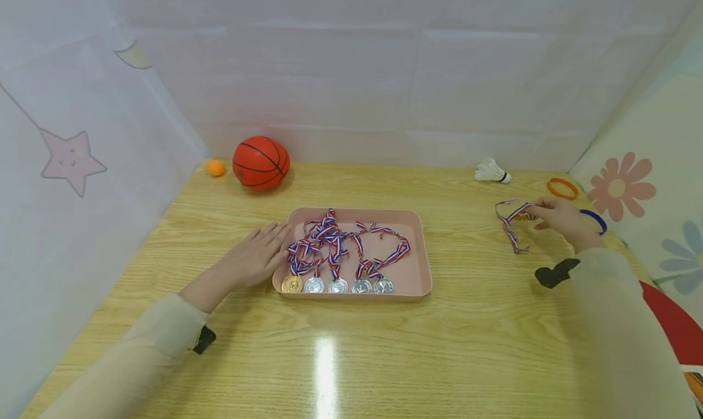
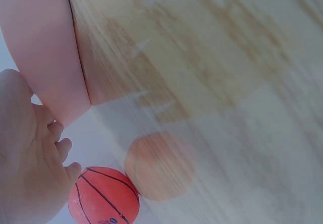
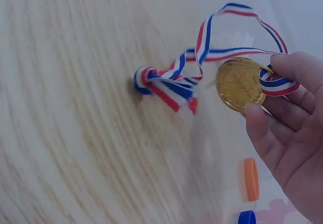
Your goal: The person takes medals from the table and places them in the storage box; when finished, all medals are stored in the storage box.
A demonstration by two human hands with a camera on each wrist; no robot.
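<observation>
A pink tray (image 1: 414,272) holds a gold medal (image 1: 292,284) and several silver medals (image 1: 337,285) lined up along its near side, their striped ribbons (image 1: 335,239) tangled behind them. My left hand (image 1: 257,257) lies with straight fingers against the tray's left side. Over to the right, my right hand (image 1: 564,219) holds another gold medal (image 3: 237,85) where its ribbon loops through the top. That red, white and blue ribbon hangs in a loop, its knotted end (image 3: 146,80) trailing at the table.
At the back left are a red toy basketball (image 1: 261,163) and an orange ball (image 1: 216,167). A shuttlecock (image 1: 491,171) lies at the back right, near an orange ring band (image 1: 562,188) and a blue one (image 1: 594,220). A red object (image 1: 672,321) shows beyond the right sleeve.
</observation>
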